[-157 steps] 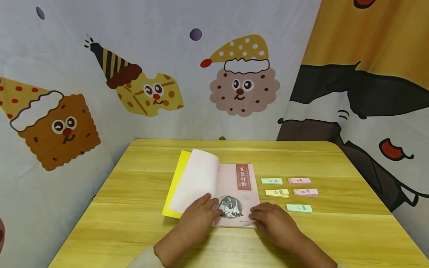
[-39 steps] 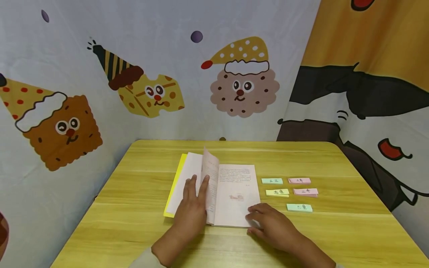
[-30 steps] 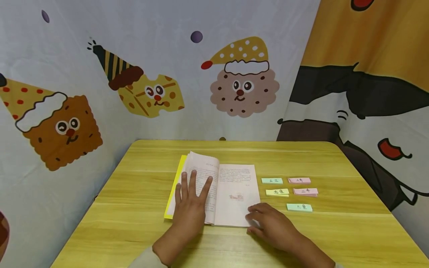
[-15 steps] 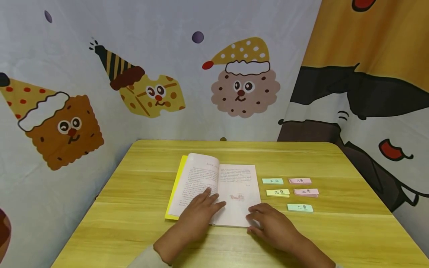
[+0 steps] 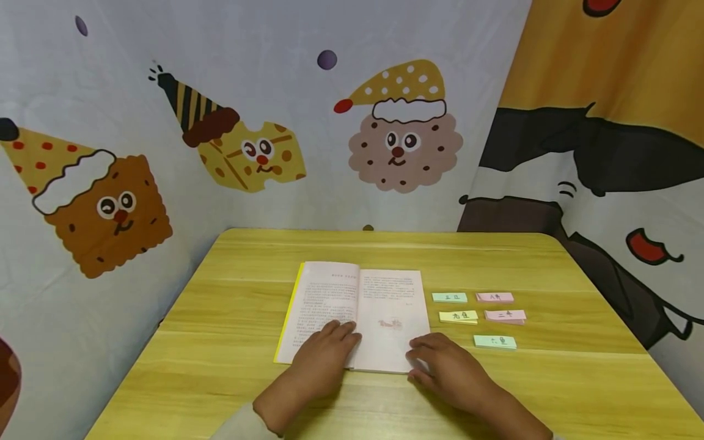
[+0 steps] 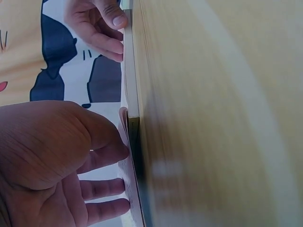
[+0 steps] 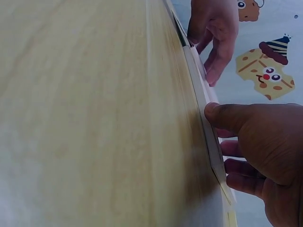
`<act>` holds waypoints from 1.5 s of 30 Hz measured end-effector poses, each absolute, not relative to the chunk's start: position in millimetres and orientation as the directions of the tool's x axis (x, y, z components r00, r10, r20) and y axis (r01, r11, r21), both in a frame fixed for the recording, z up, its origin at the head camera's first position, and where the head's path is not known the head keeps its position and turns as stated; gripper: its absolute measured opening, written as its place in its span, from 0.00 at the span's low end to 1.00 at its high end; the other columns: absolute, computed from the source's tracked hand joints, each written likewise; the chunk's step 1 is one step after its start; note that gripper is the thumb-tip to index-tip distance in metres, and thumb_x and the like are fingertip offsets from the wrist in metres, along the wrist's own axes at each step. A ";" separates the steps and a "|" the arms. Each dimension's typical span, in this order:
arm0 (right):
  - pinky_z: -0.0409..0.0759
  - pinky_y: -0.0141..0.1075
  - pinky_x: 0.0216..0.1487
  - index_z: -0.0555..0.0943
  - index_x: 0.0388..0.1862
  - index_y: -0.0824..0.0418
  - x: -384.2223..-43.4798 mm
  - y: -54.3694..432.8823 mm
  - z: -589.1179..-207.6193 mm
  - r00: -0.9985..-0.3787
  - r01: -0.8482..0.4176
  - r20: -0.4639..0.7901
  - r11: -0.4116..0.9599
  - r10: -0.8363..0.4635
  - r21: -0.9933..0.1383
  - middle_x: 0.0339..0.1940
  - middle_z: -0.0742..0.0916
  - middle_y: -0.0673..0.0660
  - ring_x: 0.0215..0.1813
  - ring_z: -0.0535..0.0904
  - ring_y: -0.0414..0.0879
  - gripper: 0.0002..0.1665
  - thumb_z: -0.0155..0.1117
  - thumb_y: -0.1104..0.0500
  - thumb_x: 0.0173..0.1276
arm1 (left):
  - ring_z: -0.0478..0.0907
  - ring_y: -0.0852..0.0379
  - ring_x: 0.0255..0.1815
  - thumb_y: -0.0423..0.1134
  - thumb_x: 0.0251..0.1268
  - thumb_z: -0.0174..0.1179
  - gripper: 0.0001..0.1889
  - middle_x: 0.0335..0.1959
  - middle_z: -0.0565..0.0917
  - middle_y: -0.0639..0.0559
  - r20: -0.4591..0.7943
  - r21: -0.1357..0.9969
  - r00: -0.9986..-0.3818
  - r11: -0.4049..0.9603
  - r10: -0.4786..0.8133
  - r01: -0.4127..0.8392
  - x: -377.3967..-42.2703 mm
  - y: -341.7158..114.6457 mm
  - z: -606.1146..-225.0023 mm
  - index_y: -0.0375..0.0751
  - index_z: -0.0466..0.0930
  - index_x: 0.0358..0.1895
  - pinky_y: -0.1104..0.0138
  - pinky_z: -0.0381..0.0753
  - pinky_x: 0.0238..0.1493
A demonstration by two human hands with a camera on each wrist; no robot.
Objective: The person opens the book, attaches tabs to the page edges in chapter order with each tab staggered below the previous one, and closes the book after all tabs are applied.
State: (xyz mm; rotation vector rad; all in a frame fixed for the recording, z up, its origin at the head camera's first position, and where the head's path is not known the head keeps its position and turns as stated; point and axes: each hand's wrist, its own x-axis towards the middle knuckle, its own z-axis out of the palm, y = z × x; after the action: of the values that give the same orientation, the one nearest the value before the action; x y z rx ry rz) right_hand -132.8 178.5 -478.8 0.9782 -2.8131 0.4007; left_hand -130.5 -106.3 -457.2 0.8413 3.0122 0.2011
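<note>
An open book (image 5: pixel 393 287) with a yellow cover lies on the wooden table, text on its left page and a small red picture on the right one. My left hand (image 5: pixel 324 360) rests by the spine at the lower left page, fingers loosely extended. In the left wrist view its fingertips (image 6: pixel 120 208) touch the slightly raised page. At the lower right corner, my right hand (image 5: pixel 451 370) rests with its fingers on the page. The right wrist view shows the right thumb (image 7: pixel 213 111) against the book's bottom edge, the other fingers spread over the page.
Right of the book lie several folded paper slips with handwriting: a green one (image 5: pixel 449 297), a pink one (image 5: pixel 495 297) and a yellow one (image 5: pixel 458 316) among them. A cloth (image 5: pixel 275 208) with cartoon prints hangs behind the table (image 5: pixel 231 293).
The title page seen at first has given way to text pages. A leaf has gone over to the left and been flattened; the left hand has come back towards the spine. The right hand stays put.
</note>
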 end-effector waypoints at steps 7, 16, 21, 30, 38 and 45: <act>0.80 0.45 0.59 0.89 0.45 0.52 -135.2 179.1 -476.1 -0.782 -0.623 0.195 0.750 -0.592 -0.223 0.54 0.86 0.50 0.59 0.79 0.47 0.16 0.76 0.46 0.64 | 0.72 0.43 0.69 0.29 0.65 0.61 0.25 0.70 0.75 0.48 0.006 0.135 -0.870 0.862 0.493 0.489 -131.9 -103.2 -457.1 0.43 0.79 0.66 0.50 0.78 0.61; 0.80 0.45 0.58 0.91 0.43 0.52 -137.3 177.6 -471.5 -0.768 -0.641 0.189 0.731 -0.612 -0.233 0.52 0.87 0.50 0.57 0.80 0.47 0.11 0.74 0.49 0.66 | 0.72 0.41 0.70 0.34 0.66 0.62 0.24 0.70 0.76 0.46 -0.001 0.171 -0.876 0.863 0.482 0.475 -131.6 -101.8 -455.1 0.41 0.79 0.66 0.49 0.76 0.63; 0.81 0.44 0.55 0.91 0.39 0.54 -138.1 174.3 -468.7 -0.752 -0.659 0.228 0.720 -0.619 -0.218 0.49 0.88 0.51 0.54 0.81 0.46 0.06 0.71 0.56 0.67 | 0.72 0.40 0.69 0.40 0.71 0.60 0.20 0.69 0.77 0.46 0.017 0.170 -0.880 0.866 0.474 0.470 -131.9 -101.2 -455.5 0.42 0.80 0.64 0.47 0.77 0.62; 0.83 0.40 0.46 0.84 0.38 0.51 -138.2 168.5 -465.4 -0.777 -0.619 0.291 0.763 -0.559 -0.186 0.38 0.87 0.43 0.46 0.82 0.41 0.03 0.71 0.60 0.69 | 0.71 0.40 0.70 0.54 0.74 0.59 0.25 0.69 0.76 0.45 -0.005 0.175 -0.883 0.869 0.470 0.462 -130.9 -100.7 -455.2 0.42 0.80 0.65 0.46 0.75 0.63; 0.80 0.43 0.56 0.86 0.37 0.54 -145.0 166.2 -458.6 -0.664 -0.699 0.462 0.708 -0.588 -0.103 0.45 0.88 0.50 0.52 0.81 0.46 0.05 0.75 0.59 0.65 | 0.72 0.40 0.68 0.64 0.66 0.64 0.31 0.67 0.77 0.45 0.013 0.162 -0.887 0.874 0.462 0.458 -130.6 -97.3 -453.4 0.43 0.82 0.60 0.46 0.78 0.59; 0.75 0.46 0.62 0.87 0.36 0.54 -144.5 160.8 -451.2 -0.581 -0.748 0.577 0.656 -0.574 -0.101 0.50 0.87 0.52 0.58 0.79 0.53 0.04 0.70 0.55 0.70 | 0.73 0.41 0.65 0.66 0.59 0.68 0.32 0.65 0.78 0.46 0.032 0.137 -0.881 0.871 0.472 0.472 -131.6 -95.4 -455.3 0.44 0.84 0.56 0.46 0.79 0.55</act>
State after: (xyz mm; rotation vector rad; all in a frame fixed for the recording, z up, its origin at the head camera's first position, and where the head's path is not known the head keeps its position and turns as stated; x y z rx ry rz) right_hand -144.5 160.8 -451.2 1.0269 -2.3684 0.4586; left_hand -131.6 -95.4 -455.3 0.7662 3.0358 0.2210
